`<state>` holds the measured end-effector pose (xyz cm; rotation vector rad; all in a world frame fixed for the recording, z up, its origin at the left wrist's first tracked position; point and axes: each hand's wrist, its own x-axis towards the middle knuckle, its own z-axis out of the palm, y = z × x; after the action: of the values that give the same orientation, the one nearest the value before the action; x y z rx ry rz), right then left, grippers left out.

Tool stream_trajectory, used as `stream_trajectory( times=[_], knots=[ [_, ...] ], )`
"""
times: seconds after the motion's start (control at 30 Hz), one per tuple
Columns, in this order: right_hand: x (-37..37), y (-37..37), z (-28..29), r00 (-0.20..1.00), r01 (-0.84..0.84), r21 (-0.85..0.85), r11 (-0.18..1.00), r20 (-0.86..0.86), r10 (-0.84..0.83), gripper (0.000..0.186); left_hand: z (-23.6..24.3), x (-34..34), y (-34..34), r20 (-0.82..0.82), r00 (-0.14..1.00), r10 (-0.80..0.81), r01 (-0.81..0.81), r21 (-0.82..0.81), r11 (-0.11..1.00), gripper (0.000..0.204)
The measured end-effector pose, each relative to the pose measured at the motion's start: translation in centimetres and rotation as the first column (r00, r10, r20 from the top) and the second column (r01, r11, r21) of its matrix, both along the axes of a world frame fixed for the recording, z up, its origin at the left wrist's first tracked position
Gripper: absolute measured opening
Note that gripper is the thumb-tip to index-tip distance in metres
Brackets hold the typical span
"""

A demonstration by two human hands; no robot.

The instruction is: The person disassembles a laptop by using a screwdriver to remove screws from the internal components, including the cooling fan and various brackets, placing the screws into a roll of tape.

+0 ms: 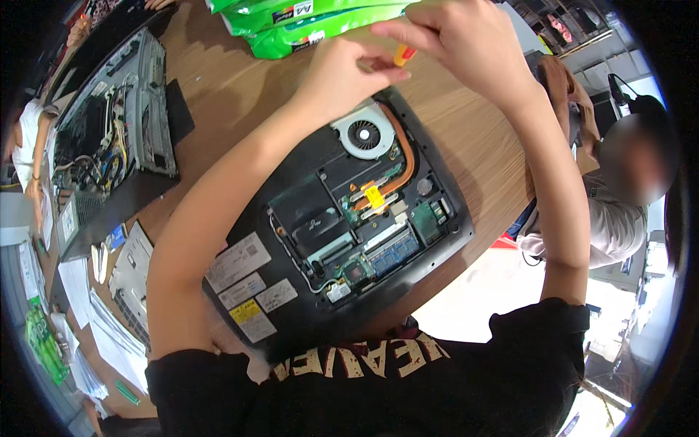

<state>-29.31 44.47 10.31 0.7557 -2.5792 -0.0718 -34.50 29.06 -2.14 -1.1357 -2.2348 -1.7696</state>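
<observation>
Both hands were raised above the far edge of an opened laptop (328,226), meeting over a small orange-handled tool (404,54), probably a screwdriver. The left hand (349,69) was closed, its fingertips pinched at the tool's near end; the right hand (455,44) curled over it from above, fingers bent and closed around the handle. Only a short orange stub showed between them, so its long axis seemed to run slantwise from the right hand down toward the left, but the tip and most of the shaft were hidden by the fingers (which way the working end pointed could not be told).

Below the hands the laptop lay underside up on the wooden bench (233,87), bottom cover off, its long axis running diagonally from near the person's chest up toward the right hand. A round cooling fan (364,135) sat directly under the left hand, with copper heat pipes (404,156) curving away from it beneath the right wrist. Memory modules (389,251) lay nearer the body.

Beyond the hands were green plastic packages (291,25), cut off by the frame's top. Far to the left of the left forearm stood an opened desktop computer case (109,146), its wiring hard to make out.
</observation>
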Motion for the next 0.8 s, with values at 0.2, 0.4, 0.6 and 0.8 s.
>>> stream_trajectory(
  times=[0.2, 0.4, 0.6, 0.8],
  knots=[
    [1.1, -0.7, 1.8, 0.942, 0.072, -0.321, 0.944, 0.332, 0.041, 0.021, 1.0, -0.4, -0.6, -0.295, 0.955, 0.030, -0.056, -0.080, 0.995, 0.016],
    [2.2, -1.2, 2.3, 0.966, -0.117, -0.199, 0.973, 0.205, 0.158, 0.014, 1.4, -0.3, -1.0, -0.277, 0.961, 0.018, -0.071, -0.181, 0.981, 0.019],
    [0.2, 0.9, 2.2, 0.964, -0.192, -0.015, 0.981, 0.185, 0.191, 0.011, 2.3, -0.4, -0.3, -0.162, 0.986, -0.033, -0.005, -0.225, 0.974, 0.019],
    [-1.9, 2.7, 1.9, 0.917, -0.316, -0.048, 0.947, 0.241, 0.318, 0.011, 2.1, -1.4, 0.1, -0.075, 0.983, -0.166, 0.149, -0.197, 0.969, 0.020]
  ],
)
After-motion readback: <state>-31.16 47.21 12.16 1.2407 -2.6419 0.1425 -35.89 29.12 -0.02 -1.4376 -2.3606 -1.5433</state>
